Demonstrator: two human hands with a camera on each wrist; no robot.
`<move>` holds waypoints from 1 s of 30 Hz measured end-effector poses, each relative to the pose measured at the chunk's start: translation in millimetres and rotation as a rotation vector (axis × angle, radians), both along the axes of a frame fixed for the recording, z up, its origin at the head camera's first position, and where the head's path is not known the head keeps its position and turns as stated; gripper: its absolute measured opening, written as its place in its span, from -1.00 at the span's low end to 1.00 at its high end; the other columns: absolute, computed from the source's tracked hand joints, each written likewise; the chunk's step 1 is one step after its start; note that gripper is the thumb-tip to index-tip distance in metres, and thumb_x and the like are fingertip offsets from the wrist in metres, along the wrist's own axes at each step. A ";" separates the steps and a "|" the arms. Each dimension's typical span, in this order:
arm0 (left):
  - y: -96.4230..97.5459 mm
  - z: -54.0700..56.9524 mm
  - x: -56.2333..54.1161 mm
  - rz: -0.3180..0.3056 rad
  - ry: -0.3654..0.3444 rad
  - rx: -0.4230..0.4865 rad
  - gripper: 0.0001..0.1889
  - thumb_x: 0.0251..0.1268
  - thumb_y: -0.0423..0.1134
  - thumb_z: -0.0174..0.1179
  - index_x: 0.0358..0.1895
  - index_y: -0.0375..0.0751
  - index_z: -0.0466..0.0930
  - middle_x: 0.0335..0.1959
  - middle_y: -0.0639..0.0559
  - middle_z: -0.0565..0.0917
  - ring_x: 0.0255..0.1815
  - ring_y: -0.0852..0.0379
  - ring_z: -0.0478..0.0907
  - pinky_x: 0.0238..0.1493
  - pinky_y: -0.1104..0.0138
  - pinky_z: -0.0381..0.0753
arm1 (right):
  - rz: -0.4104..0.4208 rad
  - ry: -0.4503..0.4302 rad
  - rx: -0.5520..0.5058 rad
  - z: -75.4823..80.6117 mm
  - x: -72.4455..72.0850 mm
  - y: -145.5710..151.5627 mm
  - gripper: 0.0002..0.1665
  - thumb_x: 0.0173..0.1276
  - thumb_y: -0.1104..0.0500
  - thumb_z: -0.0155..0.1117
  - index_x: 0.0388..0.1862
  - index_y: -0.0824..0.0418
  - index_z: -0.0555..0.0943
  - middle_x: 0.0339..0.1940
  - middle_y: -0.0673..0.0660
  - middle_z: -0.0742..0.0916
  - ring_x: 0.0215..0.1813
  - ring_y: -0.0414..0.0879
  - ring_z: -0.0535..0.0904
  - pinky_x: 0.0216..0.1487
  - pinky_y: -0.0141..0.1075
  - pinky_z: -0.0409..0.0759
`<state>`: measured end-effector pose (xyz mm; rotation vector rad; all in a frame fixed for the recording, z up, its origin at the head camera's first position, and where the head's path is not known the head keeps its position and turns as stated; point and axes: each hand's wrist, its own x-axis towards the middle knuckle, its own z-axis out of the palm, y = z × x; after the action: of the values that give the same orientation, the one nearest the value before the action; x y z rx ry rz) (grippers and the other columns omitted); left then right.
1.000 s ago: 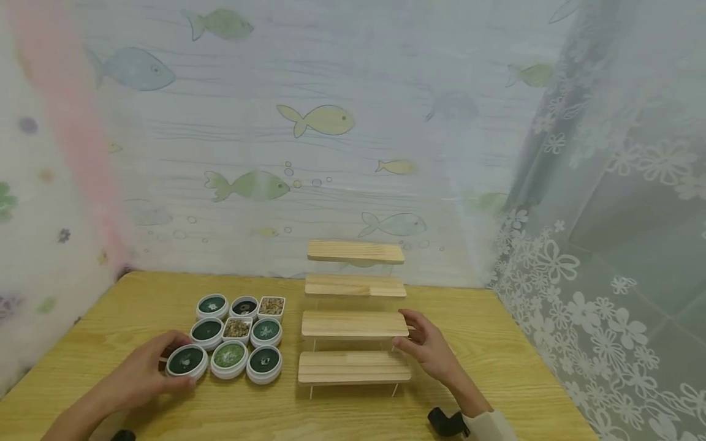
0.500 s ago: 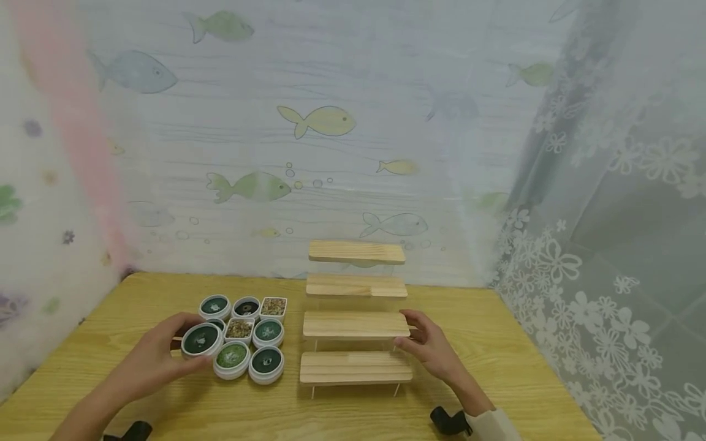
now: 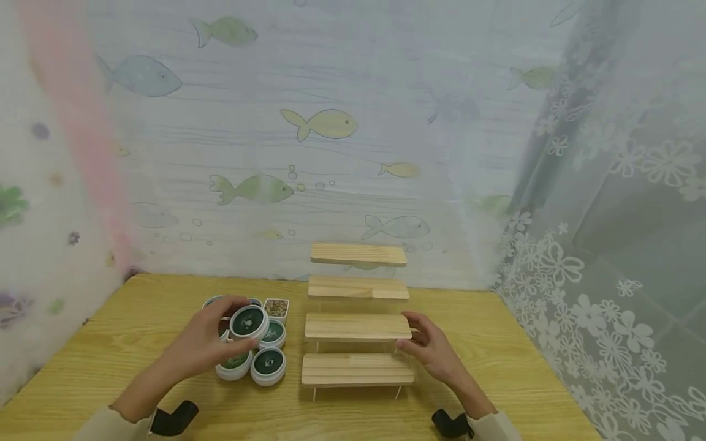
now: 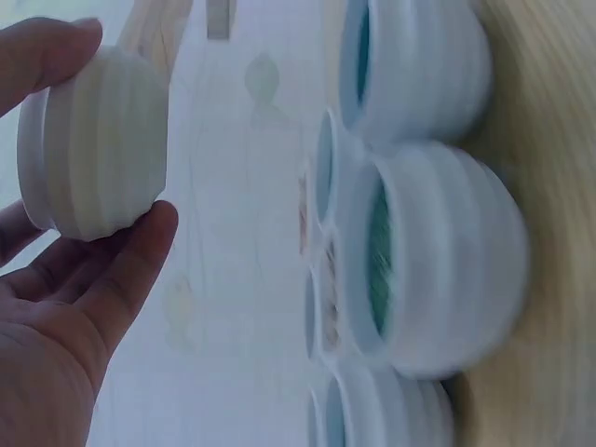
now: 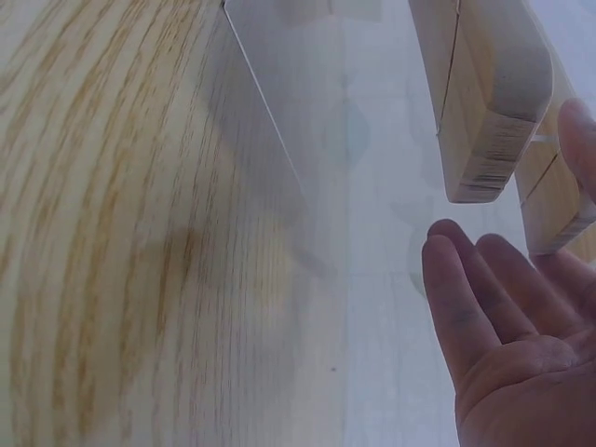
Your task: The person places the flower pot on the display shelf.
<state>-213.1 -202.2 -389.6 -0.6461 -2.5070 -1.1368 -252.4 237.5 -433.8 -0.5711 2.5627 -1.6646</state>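
My left hand [image 3: 204,343] holds a small round white pot [image 3: 248,321] with a dark green filling, raised above the other pots. In the left wrist view this ribbed pot [image 4: 112,140] sits between thumb and fingers, clear of the group. Several white pots [image 3: 268,362] stand close together on the table, partly hidden by my left hand. At the right end of the tiered wooden stand [image 3: 357,370], my right hand [image 3: 436,355] pinches the second-lowest shelf [image 3: 355,326] between thumb and index finger. The other fingers [image 5: 461,298] extend below in the right wrist view.
The stand has several shelves rising toward the back, on thin legs. A square white pot [image 3: 277,308] with gravel-like filling sits at the back of the group. A fish-patterned curtain [image 3: 248,245] hangs behind the wooden table [image 3: 496,355].
The left hand has lifted the dark green pot from the group's front left corner and carried it up and right over the others. The right hand stays at the shelf end.
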 end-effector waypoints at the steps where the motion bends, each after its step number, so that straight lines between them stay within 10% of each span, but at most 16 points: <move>1: 4.3 2.4 -1.7 -0.006 0.007 -0.003 -0.36 -0.03 -0.01 0.48 0.12 -0.13 0.44 -0.05 0.08 0.56 -0.09 0.15 0.55 -0.13 0.34 0.61 | -0.002 0.003 0.003 0.1 0.2 -0.2 -0.26 0.34 0.08 0.28 0.43 0.12 0.23 0.34 0.35 0.39 0.23 0.26 0.45 0.02 -0.18 0.58; 30: 136.1 63.0 -68.7 -0.189 0.119 0.061 -0.41 0.02 -0.16 0.44 0.14 -0.23 0.45 -0.01 -0.01 0.53 -0.06 0.14 0.51 -0.05 0.28 0.58 | -0.017 0.013 0.005 -0.8 1.0 -1.5 -0.24 0.33 0.08 0.30 0.44 0.15 0.23 0.34 0.35 0.39 0.16 0.20 0.52 -0.01 -0.19 0.58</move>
<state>-281.7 -66.0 -326.6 -0.9224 -2.3413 -1.1957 -251.5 235.9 -434.6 -0.5633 2.5877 -1.6650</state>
